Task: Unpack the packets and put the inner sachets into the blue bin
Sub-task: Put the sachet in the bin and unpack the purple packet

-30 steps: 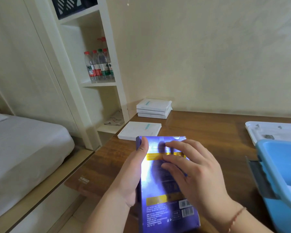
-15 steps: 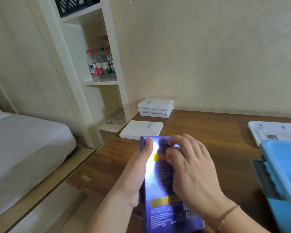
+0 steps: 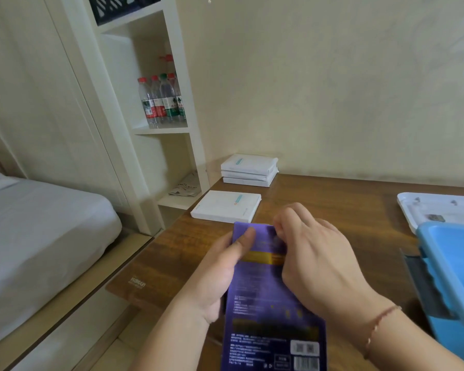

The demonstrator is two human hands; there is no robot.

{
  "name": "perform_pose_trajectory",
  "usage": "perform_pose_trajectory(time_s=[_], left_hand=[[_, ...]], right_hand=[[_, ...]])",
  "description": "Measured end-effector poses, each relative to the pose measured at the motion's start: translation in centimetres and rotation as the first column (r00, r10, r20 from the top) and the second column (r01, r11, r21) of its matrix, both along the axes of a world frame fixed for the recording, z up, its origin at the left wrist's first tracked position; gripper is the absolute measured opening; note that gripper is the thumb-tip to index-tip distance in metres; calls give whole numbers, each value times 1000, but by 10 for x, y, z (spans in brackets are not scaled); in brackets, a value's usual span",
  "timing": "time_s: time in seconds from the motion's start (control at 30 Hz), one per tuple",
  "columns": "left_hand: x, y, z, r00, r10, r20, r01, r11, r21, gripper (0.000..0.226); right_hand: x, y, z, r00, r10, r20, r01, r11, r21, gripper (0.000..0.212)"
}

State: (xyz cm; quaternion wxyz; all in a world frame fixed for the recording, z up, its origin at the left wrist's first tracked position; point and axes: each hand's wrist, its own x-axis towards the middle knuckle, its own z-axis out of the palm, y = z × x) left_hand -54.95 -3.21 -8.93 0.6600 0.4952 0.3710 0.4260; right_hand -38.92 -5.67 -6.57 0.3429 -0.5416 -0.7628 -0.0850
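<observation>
I hold a flat purple packet (image 3: 263,303) with gold bands and printed text over the near edge of the wooden table (image 3: 332,204). My left hand (image 3: 220,271) grips its left side, thumb on the top face. My right hand (image 3: 316,253) is curled over the packet's upper right corner, fingertips pinching its top edge. The blue bin (image 3: 456,266) stands at the right edge of view, partly cut off. A single white packet (image 3: 225,206) lies flat beyond my hands, and a stack of three white packets (image 3: 249,170) sits by the wall.
A white tray (image 3: 437,207) lies behind the blue bin. A white shelf unit (image 3: 172,129) with water bottles (image 3: 162,100) stands left of the table. A bed (image 3: 38,223) with white sheets is at the far left.
My right hand slid from lying flat on the packet's face up to its top right corner and curled its fingers there. The packet's glare has faded as it tilted.
</observation>
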Motion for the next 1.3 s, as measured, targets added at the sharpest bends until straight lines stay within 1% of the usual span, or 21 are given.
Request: perform_pose_trajectory(time_s=[0.1, 0.2, 0.23, 0.3, 0.4, 0.47, 0.53, 0.67, 0.73, 0.8, 0.87, 0.9, 0.97, 1.0, 1.03, 1.07, 1.1, 1.17, 1.23, 1.3], left_hand=[[0, 3, -2, 999, -22, -24, 24, 996, 86, 32], [-1, 4, -5, 994, -48, -93, 61, 988, 144, 25], [-1, 3, -6, 993, -58, -107, 74, 984, 160, 21], [-4, 4, -8, 992, -77, -101, 94, 981, 171, 14], [-9, 7, -10, 989, -108, -98, 122, 980, 158, 14], [-13, 9, -10, 984, -147, -103, 162, 974, 157, 13], [-15, 9, -9, 978, -174, -112, 191, 968, 161, 12], [-18, 8, -6, 969, -216, -123, 236, 954, 187, 12], [-19, 8, -6, 970, -216, -110, 235, 949, 209, 12], [-19, 8, -6, 975, -208, -74, 220, 944, 247, 11], [-18, 7, -5, 979, -202, -24, 200, 935, 294, 13], [-18, 6, -4, 979, -205, 4, 193, 931, 310, 17], [-17, 5, -2, 979, -198, 48, 173, 934, 313, 18], [-16, 5, -1, 983, -175, 57, 149, 938, 312, 15], [-15, 5, 0, 987, -145, 62, 119, 943, 311, 13], [-14, 5, 1, 990, -118, 74, 90, 948, 306, 13], [-13, 5, 1, 991, -96, 96, 64, 952, 298, 13], [-10, 5, 4, 985, -79, 150, 33, 956, 291, 12], [-8, 5, 8, 980, -97, 171, 40, 950, 309, 14], [-6, 5, 10, 981, -112, 161, 55, 944, 324, 16]], right_hand=[[4, 0, 9, 999, -37, 0, 37, 980, -195, 19], [10, 2, 9, 997, -72, -28, 61, 955, -290, 23], [13, 5, 6, 996, -76, -49, 58, 952, -302, 22], [16, 9, 0, 984, -51, -172, -7, 948, -319, 17], [19, 10, -4, 936, -17, -352, -108, 937, -332, 27], [22, 10, -1, 901, -40, -432, -143, 913, -382, 29], [24, 12, -1, 850, -83, -520, -181, 881, -437, 26], [29, 18, -4, 801, -141, -582, -236, 819, -522, 26], [29, 21, -13, 767, -172, -618, -249, 808, -534, 28], [27, 24, -23, 734, -163, -659, -292, 801, -522, 27], [29, 26, -31, 737, -95, -669, -389, 750, -535, 28], [31, 26, -33, 743, -55, -667, -455, 689, -564, 25], [33, 21, -33, 719, 13, -695, -596, 527, -606, 9], [33, 17, -32, 692, 39, -721, -649, 471, -597, 3], [33, 15, -35, 658, 29, -753, -678, 459, -575, 12], [32, 13, -38, 591, -25, -806, -706, 468, -532, 20], [31, 12, -41, 496, -81, -864, -752, 457, -475, 25], [32, 9, -46, 361, -111, -926, -834, 406, -374, 36], [34, 7, -45, 276, -144, -950, -860, 405, -311, 43], [34, 5, -42, 203, -179, -963, -873, 411, -261, 45]])
